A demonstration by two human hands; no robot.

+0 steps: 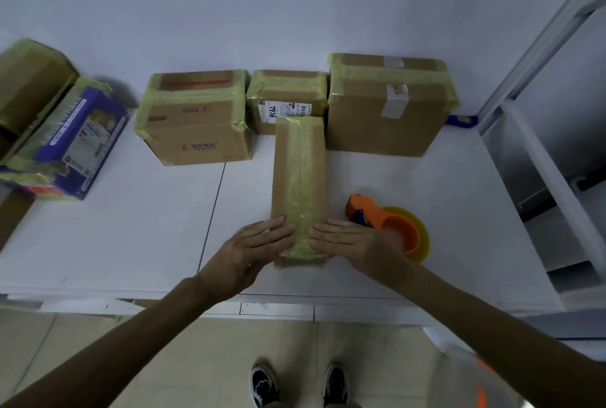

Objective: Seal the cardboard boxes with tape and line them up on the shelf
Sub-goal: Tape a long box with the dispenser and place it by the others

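Note:
A long narrow cardboard box (299,174) lies lengthwise on the white shelf surface (131,227), with yellowish tape running down its top. My left hand (252,250) presses flat on its near left corner, fingers straight. Flat on the near right corner rests my right hand (351,240), fingers straight too. An orange tape dispenser (390,227) with a yellowish roll sits just right of the box, beside my right wrist. Three taped boxes stand in a row against the wall: a left one (196,122), a small middle one (287,99) and a larger right one (387,105).
At the far left a blue printed carton (72,142) and a brown taped box (29,86) lie on the surface. A white metal rack frame (537,158) rises at the right. The shelf's front edge runs just below my wrists, with tiled floor and my shoes beneath.

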